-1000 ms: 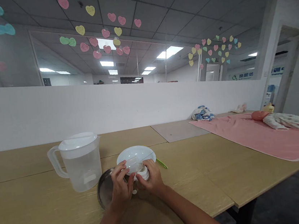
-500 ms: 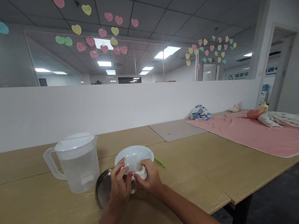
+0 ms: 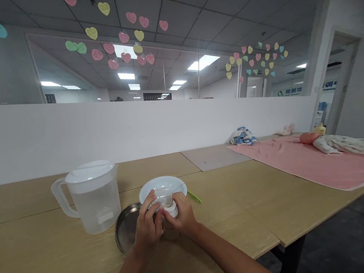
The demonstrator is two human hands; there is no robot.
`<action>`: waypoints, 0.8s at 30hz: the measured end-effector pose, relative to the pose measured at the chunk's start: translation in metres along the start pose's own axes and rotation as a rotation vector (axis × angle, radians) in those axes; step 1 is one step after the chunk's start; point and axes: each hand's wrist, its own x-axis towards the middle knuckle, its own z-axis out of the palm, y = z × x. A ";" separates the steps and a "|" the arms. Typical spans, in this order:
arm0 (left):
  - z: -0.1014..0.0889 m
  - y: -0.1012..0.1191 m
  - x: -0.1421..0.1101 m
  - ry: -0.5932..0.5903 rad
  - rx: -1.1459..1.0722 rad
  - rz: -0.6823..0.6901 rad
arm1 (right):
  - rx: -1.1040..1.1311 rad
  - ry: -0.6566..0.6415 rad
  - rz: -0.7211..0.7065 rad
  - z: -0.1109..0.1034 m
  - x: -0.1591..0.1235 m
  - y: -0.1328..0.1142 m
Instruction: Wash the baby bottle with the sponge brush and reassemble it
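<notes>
Both my hands are closed round a small clear baby bottle (image 3: 165, 201) with a white collar, held just above the wooden table (image 3: 51, 263). My left hand (image 3: 146, 227) grips its clear cap end, thumb and fingers curled. My right hand (image 3: 182, 216) wraps the white collar and lower part. Under my hands lies a round metal dish (image 3: 124, 232). Just behind the bottle sits a white bowl (image 3: 161, 186) with a green utensil (image 3: 194, 197) at its right side.
A clear plastic jug (image 3: 91, 196) with a white lid holds water at the left. A pink cloth (image 3: 308, 163) with a baby doll (image 3: 342, 143) lies at the right. Bundled cloths (image 3: 243, 136) sit by the white partition. The table's front edge drops off at the right.
My hands have stayed on the bottle and shifted slightly; the left fingers have moved over its cap. The view has drifted a little rightward.
</notes>
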 end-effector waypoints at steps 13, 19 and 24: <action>-0.002 0.000 0.000 -0.041 -0.003 0.001 | 0.015 0.006 -0.018 0.001 0.000 0.001; -0.004 0.000 0.001 -0.037 -0.011 -0.003 | 0.002 0.008 -0.002 0.001 0.000 0.001; -0.004 -0.001 0.000 -0.054 -0.027 -0.026 | 0.010 0.009 -0.007 0.001 0.000 0.002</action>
